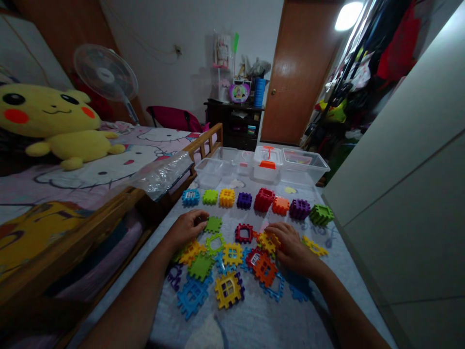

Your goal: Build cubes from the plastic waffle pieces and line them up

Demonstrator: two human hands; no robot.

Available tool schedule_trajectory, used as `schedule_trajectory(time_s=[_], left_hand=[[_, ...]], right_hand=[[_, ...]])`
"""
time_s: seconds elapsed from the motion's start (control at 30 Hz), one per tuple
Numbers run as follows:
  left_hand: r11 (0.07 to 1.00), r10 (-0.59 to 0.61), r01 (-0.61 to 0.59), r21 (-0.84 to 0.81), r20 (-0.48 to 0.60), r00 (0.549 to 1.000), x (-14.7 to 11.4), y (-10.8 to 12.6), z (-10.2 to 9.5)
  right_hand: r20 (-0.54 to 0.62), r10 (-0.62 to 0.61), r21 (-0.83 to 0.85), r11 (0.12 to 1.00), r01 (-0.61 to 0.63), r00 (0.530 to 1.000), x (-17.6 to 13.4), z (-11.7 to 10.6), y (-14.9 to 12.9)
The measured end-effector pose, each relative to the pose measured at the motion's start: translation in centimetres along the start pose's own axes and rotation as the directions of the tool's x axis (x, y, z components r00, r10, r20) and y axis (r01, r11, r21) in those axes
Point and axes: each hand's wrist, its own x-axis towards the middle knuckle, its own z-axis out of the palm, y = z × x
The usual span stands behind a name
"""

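Observation:
My left hand [189, 227] rests at the left of the pile, thumb and fingers apart, beside a flat green building tile [213, 224]. My right hand [288, 244] has its fingers curled over a yellow window tile [268, 242], gripping it. Close by lie a dark red frame tile [244, 233], an orange window tile [265, 270] and a light green frame tile [215, 244]. Nearer me are a solid green tile [201, 266], a blue window tile [193, 294] and a yellow window tile [228, 290] over a purple one.
Behind the pile runs a row of stacked tiles by colour, among them a red stack [264, 199] and a purple stack [300, 209]. Clear plastic boxes [305, 167] and a lidded box [268, 165] stand farther back. A wooden bed rail [127, 201] borders the left.

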Motion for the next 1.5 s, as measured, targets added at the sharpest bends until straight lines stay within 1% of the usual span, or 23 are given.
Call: schedule_trajectory(time_s=[0.17, 0.3, 0.37, 0.43, 0.53, 0.6, 0.63, 0.73, 0.83, 0.93, 1.0, 1.1, 1.33, 1.5], left_hand=[[1.000, 0.022, -0.021, 0.022, -0.006, 1.000, 0.0, -0.1, 0.0], [0.997, 0.046, -0.046, 0.064, -0.006, 0.999, 0.0, -0.3, -0.1], [0.992, 0.071, -0.068, 0.108, -0.026, 0.997, 0.0, -0.1, -0.2], [0.984, 0.101, -0.090, 0.151, -0.065, 0.993, -0.2, 0.4, -0.3], [0.971, 0.164, -0.136, 0.196, -0.135, 0.977, -0.6, 1.8, -0.1], [0.957, 0.223, -0.190, 0.220, -0.136, 0.965, -0.9, 3.1, 0.2], [0.947, 0.258, -0.228, 0.227, -0.115, 0.959, -1.0, 3.9, 0.5], [0.913, 0.350, -0.340, 0.226, -0.006, 0.937, -1.6, 6.2, 1.2], [0.890, 0.389, -0.401, 0.216, 0.100, 0.916, -2.0, 8.3, 1.9], [0.870, 0.420, -0.450, 0.202, 0.174, 0.891, -2.2, 9.6, 2.5], [0.863, 0.434, -0.468, 0.191, 0.196, 0.879, -2.2, 10.1, 2.9], [0.860, 0.435, -0.474, 0.189, 0.214, 0.875, -2.1, 10.4, 3.8], [0.842, 0.434, -0.495, 0.213, 0.278, 0.857, -1.8, 11.6, 5.8], [0.832, 0.425, -0.504, 0.233, 0.315, 0.848, -1.1, 12.9, 7.3]], right_hand=[[0.004, -0.020, 0.016, 1.000, 0.020, 1.000, 0.1, 0.0, 0.1], [0.008, 0.005, 0.013, 1.000, -0.005, 1.000, 0.1, 0.0, -0.1], [-0.007, 0.018, 0.001, 1.000, -0.018, 1.000, 0.1, -0.1, -0.3], [-0.027, 0.031, -0.008, 0.999, -0.031, 0.999, 0.1, -0.1, -0.4], [-0.054, 0.052, -0.012, 0.999, -0.052, 0.997, 0.1, -0.1, -0.5], [-0.051, 0.064, -0.015, 0.998, -0.065, 0.997, 0.1, 0.0, -0.5], [-0.045, 0.070, -0.015, 0.997, -0.070, 0.997, 0.1, 0.1, -0.5], [-0.040, 0.070, -0.010, 0.997, -0.071, 0.997, 0.0, 0.1, -0.6], [-0.056, 0.058, 0.004, 0.998, -0.058, 0.997, -0.1, 0.1, -0.8], [-0.083, 0.048, 0.022, 0.999, -0.046, 0.995, -0.1, 0.1, -1.0], [-0.098, 0.043, 0.029, 0.999, -0.040, 0.994, -0.1, 0.1, -1.2], [-0.091, 0.046, 0.035, 0.998, -0.043, 0.995, -0.1, 0.2, -1.3], [-0.103, 0.062, 0.026, 0.998, -0.060, 0.993, -0.3, 0.6, -0.7], [-0.157, 0.089, 0.064, 0.995, -0.080, 0.984, -0.2, 0.8, -0.5]])
